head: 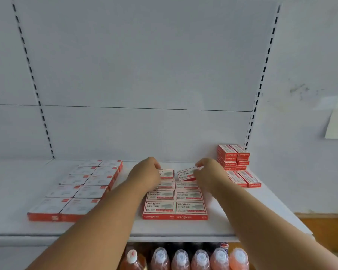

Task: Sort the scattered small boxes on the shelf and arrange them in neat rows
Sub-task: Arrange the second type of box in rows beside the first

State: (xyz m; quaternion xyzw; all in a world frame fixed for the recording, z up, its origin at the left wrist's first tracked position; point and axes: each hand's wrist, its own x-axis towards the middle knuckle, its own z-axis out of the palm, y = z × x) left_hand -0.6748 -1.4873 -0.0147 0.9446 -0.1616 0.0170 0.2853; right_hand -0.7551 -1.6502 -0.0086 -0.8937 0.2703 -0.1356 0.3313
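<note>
Right hand (207, 172) pinches the tilted box (187, 174) at centre frame, its long axis skewed vs. the grid (175, 199) just below. Left hand (147, 172) curls on the neighbouring box (166, 174) (grip partly hidden). Slot sits directly beneath, so rotate, then lower.

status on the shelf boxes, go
Left hand holds back-left box. Right hand pinches tilted box, back-right slot. Stack waits right; nothing in the way.
</note>
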